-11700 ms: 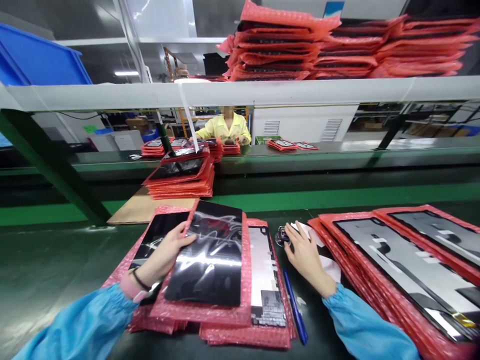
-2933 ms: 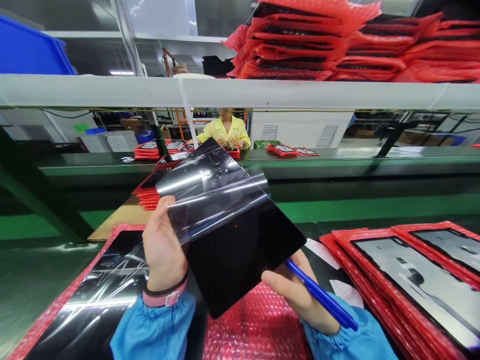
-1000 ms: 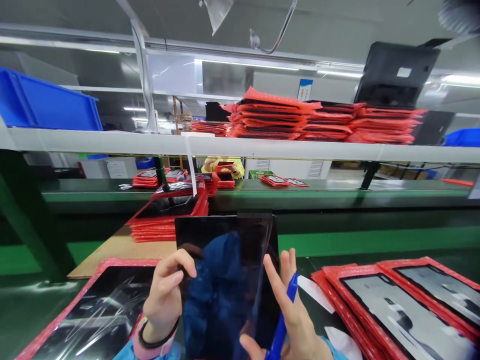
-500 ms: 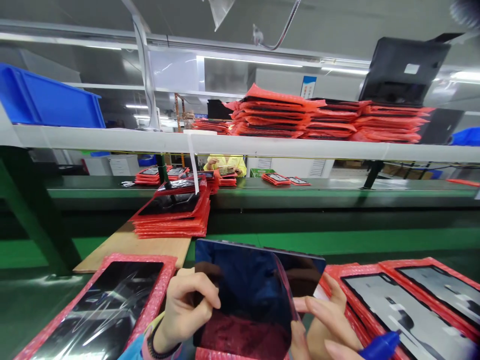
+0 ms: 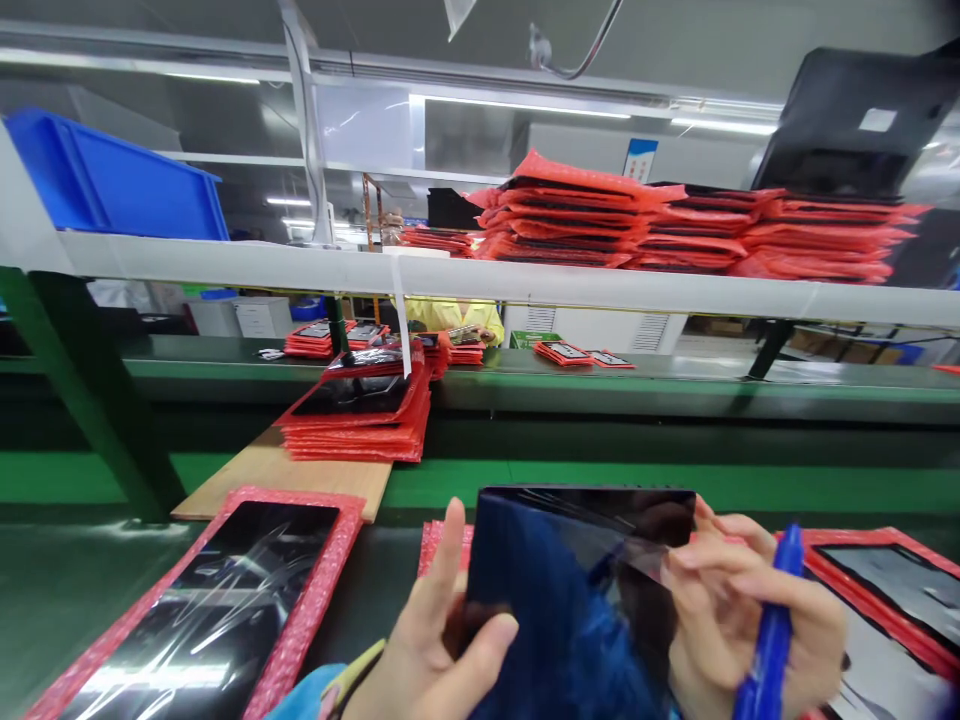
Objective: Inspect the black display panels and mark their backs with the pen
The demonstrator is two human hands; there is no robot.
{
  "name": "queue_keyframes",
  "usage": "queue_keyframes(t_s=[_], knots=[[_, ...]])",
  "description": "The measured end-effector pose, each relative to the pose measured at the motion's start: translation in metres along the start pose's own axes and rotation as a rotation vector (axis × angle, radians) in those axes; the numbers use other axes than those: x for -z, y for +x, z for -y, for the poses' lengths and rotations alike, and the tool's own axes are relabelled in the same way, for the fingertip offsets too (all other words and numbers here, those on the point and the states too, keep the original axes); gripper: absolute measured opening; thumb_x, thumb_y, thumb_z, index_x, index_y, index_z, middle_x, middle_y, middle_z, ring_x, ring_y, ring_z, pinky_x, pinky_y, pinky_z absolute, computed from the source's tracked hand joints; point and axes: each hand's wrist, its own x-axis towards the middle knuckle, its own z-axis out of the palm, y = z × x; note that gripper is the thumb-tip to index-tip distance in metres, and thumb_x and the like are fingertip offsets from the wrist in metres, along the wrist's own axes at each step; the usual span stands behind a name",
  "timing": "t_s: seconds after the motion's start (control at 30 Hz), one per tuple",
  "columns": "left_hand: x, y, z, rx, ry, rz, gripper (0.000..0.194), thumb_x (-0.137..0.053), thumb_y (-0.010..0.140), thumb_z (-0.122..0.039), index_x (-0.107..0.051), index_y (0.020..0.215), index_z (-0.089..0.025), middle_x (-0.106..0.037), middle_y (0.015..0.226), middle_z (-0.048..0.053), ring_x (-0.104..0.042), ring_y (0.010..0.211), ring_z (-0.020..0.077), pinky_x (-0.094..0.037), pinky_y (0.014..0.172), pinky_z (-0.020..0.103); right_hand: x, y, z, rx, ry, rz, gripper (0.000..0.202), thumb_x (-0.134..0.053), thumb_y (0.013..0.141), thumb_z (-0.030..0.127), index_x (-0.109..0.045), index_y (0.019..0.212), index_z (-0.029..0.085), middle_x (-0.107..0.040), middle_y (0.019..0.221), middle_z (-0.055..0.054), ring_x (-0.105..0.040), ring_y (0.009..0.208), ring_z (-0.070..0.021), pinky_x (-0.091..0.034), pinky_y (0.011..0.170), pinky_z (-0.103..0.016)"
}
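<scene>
A dark glossy screen panel (image 5: 555, 600) is held up at the bottom centre, tilted, with a clear film over part of its face. My left hand (image 5: 442, 640) grips its left edge, thumb on the front and index finger pointing up. At the upper right of the panel, my right hand (image 5: 742, 600) pinches the film's edge, and a blue marker (image 5: 776, 620) is tucked between its fingers. Left of my hands, another black screen (image 5: 217, 600) lies on a pink bubble-wrap sleeve (image 5: 300, 600).
Red-sleeved panels are stacked on a wooden board (image 5: 240, 480). Silver-backed panels (image 5: 900, 580) lie at the right. A white shelf edge (image 5: 525, 275) crosses ahead, carrying red stacks (image 5: 570, 220) and a blue bin (image 5: 127, 185). A person in yellow (image 5: 442, 315) sits beyond.
The panel has shifted right and turned. My left hand now grips its edge with the index finger raised. My right hand has moved up to the film, and the marker now points upward.
</scene>
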Motion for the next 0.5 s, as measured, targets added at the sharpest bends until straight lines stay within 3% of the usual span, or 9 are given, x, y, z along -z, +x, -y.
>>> queue_keyframes(t_s=[0.1,0.2,0.37,0.5], knots=[[-0.008,-0.018,0.005,0.086,-0.020,0.047,0.083,-0.061,0.086,-0.028,-0.015,0.155,-0.032,-0.071,0.079,0.006,-0.058,0.051,0.0151,-0.053,0.052,0.027,-0.005,0.008,-0.014,-0.038,0.076,0.063,0.030,-0.073,0.066,0.010,-0.053,0.081,0.026,-0.063,0.061,0.008,-0.052,0.060,-0.0178,-0.035,0.103,-0.052],[-0.011,-0.025,0.010,0.059,0.045,0.079,0.093,-0.064,0.083,-0.025,-0.007,0.155,-0.035,-0.074,0.095,0.010,-0.068,0.063,0.0224,-0.058,0.059,0.033,-0.009,0.009,-0.024,-0.121,0.149,0.100,0.029,-0.073,0.066,0.012,-0.052,0.079,0.026,-0.060,0.060,0.008,-0.051,0.062,-0.0178,-0.035,0.100,-0.049],[-0.016,-0.033,0.021,0.046,0.204,0.118,0.092,-0.066,0.079,-0.024,-0.013,0.153,-0.039,-0.076,0.100,0.009,-0.073,0.066,0.0278,-0.061,0.059,0.035,-0.010,-0.001,-0.041,-0.273,0.281,0.131,0.025,-0.072,0.070,0.019,-0.052,0.082,0.027,-0.055,0.061,0.006,-0.054,0.078,-0.0206,-0.034,0.100,-0.046],[-0.019,-0.041,0.022,0.066,0.241,0.118,0.084,-0.068,0.076,-0.026,-0.029,0.150,-0.040,-0.077,0.095,0.009,-0.072,0.061,0.0298,-0.060,0.047,0.034,-0.007,-0.008,-0.050,-0.359,0.276,0.175,0.023,-0.066,0.076,0.025,-0.047,0.087,0.029,-0.048,0.069,0.004,-0.057,0.085,-0.0230,-0.044,0.092,-0.050]])
